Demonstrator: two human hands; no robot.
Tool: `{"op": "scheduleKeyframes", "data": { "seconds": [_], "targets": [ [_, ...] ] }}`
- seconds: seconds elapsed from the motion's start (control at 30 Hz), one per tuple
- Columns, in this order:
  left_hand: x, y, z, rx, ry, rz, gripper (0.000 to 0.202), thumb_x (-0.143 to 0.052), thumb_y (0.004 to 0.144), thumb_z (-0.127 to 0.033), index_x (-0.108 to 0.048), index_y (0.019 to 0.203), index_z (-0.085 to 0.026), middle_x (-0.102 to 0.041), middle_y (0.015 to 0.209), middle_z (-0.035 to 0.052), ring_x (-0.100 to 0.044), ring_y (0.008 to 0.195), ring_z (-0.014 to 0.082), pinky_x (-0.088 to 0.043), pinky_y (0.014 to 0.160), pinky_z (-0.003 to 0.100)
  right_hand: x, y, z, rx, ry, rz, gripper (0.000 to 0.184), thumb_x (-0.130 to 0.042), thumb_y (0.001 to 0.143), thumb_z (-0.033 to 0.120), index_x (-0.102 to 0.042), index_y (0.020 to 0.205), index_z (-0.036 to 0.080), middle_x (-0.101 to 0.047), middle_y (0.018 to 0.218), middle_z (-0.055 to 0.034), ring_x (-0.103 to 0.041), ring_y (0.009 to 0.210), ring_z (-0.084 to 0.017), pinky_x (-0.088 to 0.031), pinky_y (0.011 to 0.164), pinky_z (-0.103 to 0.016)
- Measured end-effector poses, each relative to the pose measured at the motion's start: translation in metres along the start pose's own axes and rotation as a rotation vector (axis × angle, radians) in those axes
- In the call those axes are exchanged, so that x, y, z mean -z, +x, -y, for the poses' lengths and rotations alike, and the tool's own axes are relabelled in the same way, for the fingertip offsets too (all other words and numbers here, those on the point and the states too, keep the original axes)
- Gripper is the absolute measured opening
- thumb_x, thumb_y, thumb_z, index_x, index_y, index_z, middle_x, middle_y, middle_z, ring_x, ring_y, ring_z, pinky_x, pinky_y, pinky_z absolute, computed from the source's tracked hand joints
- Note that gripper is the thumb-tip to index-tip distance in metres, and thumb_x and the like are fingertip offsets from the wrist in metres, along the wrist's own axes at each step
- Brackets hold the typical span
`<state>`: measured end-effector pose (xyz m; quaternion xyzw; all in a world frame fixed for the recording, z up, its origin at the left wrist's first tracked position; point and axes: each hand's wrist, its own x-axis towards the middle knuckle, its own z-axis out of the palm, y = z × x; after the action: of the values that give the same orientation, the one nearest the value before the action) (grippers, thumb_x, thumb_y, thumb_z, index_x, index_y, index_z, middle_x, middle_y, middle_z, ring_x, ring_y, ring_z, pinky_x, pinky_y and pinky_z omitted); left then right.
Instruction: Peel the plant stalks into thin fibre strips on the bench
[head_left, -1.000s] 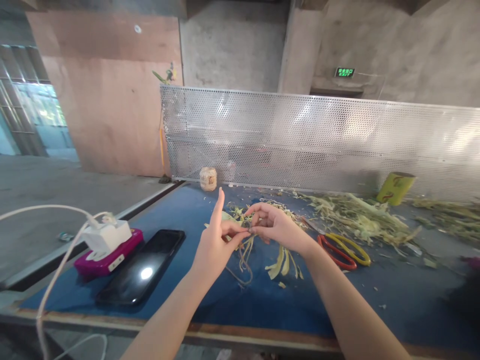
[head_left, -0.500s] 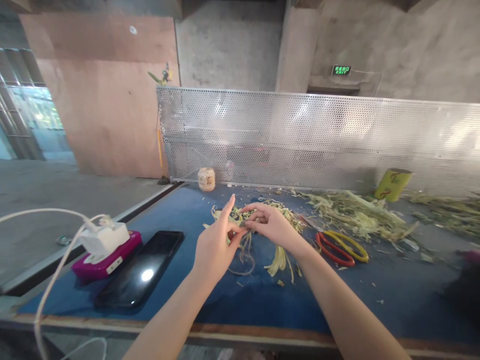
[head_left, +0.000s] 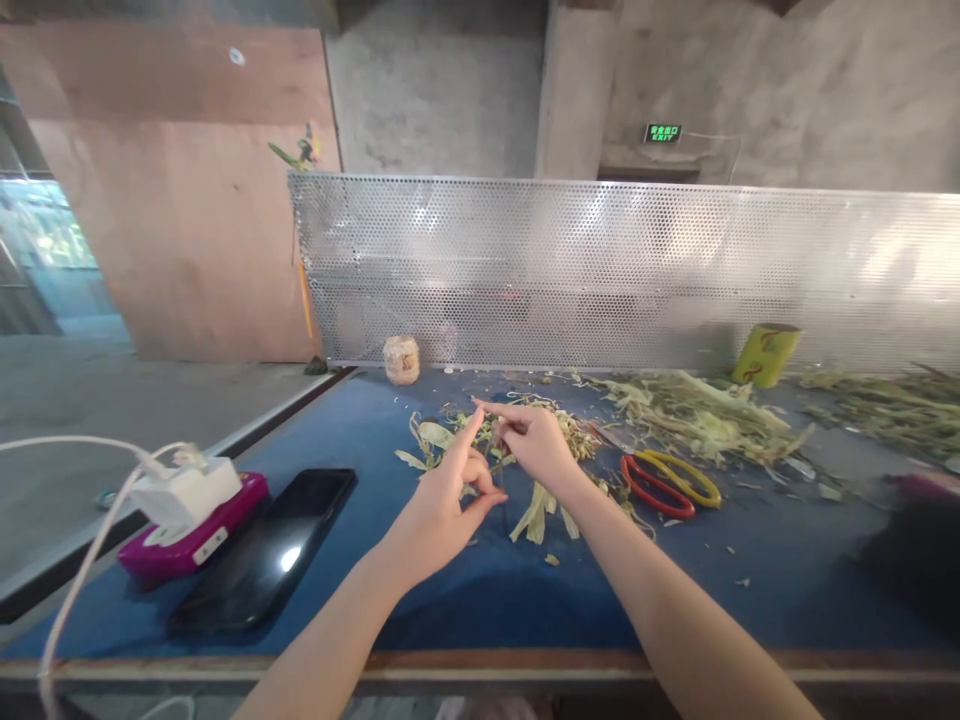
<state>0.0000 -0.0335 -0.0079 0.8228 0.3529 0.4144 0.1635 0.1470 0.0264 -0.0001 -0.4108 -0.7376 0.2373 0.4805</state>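
In the head view: both hands close to each other above the blue table [head_left: 517, 625]. Left hand [head_left: 442, 512] with index finger raised slantwise upward, thumb and bent fingers with their tips near together, just below the right fingers. Pinching something thin or nothing: cannot tell. Right hand [head_left: 541, 448] with index finger stretched out toward the left, its tip at the tip of the left index finger; in real contact or only overlapping to the eye, cannot tell. Other right fingers curled inward, their hold also not possible to tell.

Just beyond the left fingers, loose pale-green leaves [head_left: 435, 434], lying on the table. Behind the right fingers and a little to their right, a small heap of yellowish stalks [head_left: 576, 437]. Nearer to the body than the right fingers, pale leaf strips [head_left: 534, 517], partly below the right wrist.

To the right of the fingers, scissors [head_left: 636, 457] with one red and one yellow handle; farther, a wide pile of dry husks [head_left: 690, 415] and a yellow-green can [head_left: 766, 358]. Far to the left of the fingers, a black phone [head_left: 259, 555], and beside it a magenta power block [head_left: 193, 535] with a white charger [head_left: 187, 492]. Beyond the fingers, near a perforated metal screen [head_left: 525, 270], a pale roll [head_left: 401, 360].
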Motion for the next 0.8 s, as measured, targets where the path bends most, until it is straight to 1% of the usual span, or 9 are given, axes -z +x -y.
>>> {"op": "scheduleKeyframes", "data": {
  "seconds": [0.1,0.17,0.27,0.33,0.4,0.47,0.57,0.67,0.8],
  "targets": [
    [-0.001,0.0,0.0,0.0,-0.045,0.025,0.078,-0.05,0.077,-0.016,0.0,0.137,-0.023,-0.056,0.062,-0.0057,-0.055,0.076,0.0123,-0.04,0.086,0.034,-0.002,-0.002,0.002,0.047,-0.078,-0.02,0.053,-0.038,0.064,0.007,-0.061,0.107,0.028,-0.05,0.052,0.0037,-0.038,0.047,-0.009,-0.037,0.052,-0.022],
    [-0.002,0.001,0.001,0.005,-0.077,0.031,0.076,-0.049,0.078,-0.017,-0.002,0.137,-0.022,-0.055,0.062,-0.0056,-0.055,0.071,0.012,-0.041,0.083,0.034,-0.003,-0.002,0.002,0.062,-0.098,-0.043,0.052,-0.038,0.065,0.007,-0.062,0.106,0.028,-0.051,0.053,0.0037,-0.038,0.047,-0.009,-0.037,0.053,-0.022],
    [-0.002,0.001,0.001,0.046,-0.1,-0.015,0.072,-0.049,0.078,-0.02,-0.007,0.136,-0.022,-0.054,0.063,-0.0055,-0.054,0.066,0.0118,-0.043,0.079,0.034,-0.002,0.002,0.0,-0.01,0.025,-0.049,0.042,-0.042,0.071,0.013,-0.059,0.108,0.023,-0.051,0.052,0.0039,-0.041,0.045,-0.009,-0.039,0.051,-0.022],
    [0.0,0.002,0.002,0.103,-0.082,-0.096,0.069,-0.049,0.079,-0.023,-0.011,0.136,-0.022,-0.054,0.062,-0.0053,-0.052,0.063,0.0118,-0.043,0.075,0.032,0.001,0.006,-0.003,-0.134,0.154,0.009,0.039,-0.044,0.073,0.016,-0.053,0.111,0.018,-0.052,0.052,0.0046,-0.042,0.04,-0.008,-0.039,0.043,-0.02],
    [0.003,0.003,0.005,0.153,-0.053,-0.191,0.066,-0.049,0.079,-0.026,-0.014,0.135,-0.02,-0.054,0.062,-0.0048,-0.05,0.06,0.0117,-0.044,0.07,0.031,0.003,0.008,-0.003,-0.248,0.236,0.104,0.039,-0.045,0.075,0.019,-0.044,0.114,0.017,-0.053,0.054,0.0052,-0.038,0.033,-0.005,-0.033,0.034,-0.018],
    [0.005,0.005,0.008,0.161,-0.04,-0.246,0.063,-0.047,0.08,-0.026,-0.014,0.134,-0.02,-0.054,0.063,-0.0041,-0.051,0.062,0.0123,-0.043,0.068,0.03,0.005,0.009,0.001,-0.287,0.278,0.199,0.038,-0.042,0.08,0.023,-0.038,0.117,0.018,-0.054,0.055,0.0056,-0.033,0.028,-0.004,-0.028,0.029,-0.016],
    [0.006,0.007,0.014,0.142,-0.066,-0.264,0.061,-0.044,0.081,-0.023,-0.014,0.134,-0.02,-0.054,0.069,-0.0024,-0.054,0.073,0.0136,-0.043,0.072,0.031,0.005,0.007,0.01,-0.255,0.293,0.308,0.034,-0.036,0.085,0.026,-0.035,0.118,0.019,-0.054,0.057,0.0048,-0.034,0.03,-0.003,-0.029,0.031,-0.015],
    [0.005,0.007,0.016,0.148,-0.148,-0.295,0.061,-0.043,0.081,-0.023,-0.013,0.134,-0.018,-0.052,0.073,-0.0015,-0.056,0.078,0.0138,-0.043,0.076,0.032,0.006,0.002,0.019,-0.211,0.211,0.367,0.033,-0.041,0.083,0.027,-0.039,0.116,0.019,-0.054,0.061,0.0037,-0.04,0.036,-0.004,-0.032,0.035,-0.016],
    [0.003,0.006,0.01,0.11,-0.33,-0.243,0.063,-0.046,0.08,-0.024,-0.013,0.133,-0.019,-0.051,0.072,-0.002,-0.056,0.091,0.0156,-0.044,0.08,0.032,0.015,-0.006,0.025,-0.128,0.169,0.467,0.048,-0.047,0.076,0.015,-0.034,0.122,0.019,-0.054,0.062,0.0045,-0.045,0.046,-0.006,-0.037,0.045,-0.018]
  ]
}}
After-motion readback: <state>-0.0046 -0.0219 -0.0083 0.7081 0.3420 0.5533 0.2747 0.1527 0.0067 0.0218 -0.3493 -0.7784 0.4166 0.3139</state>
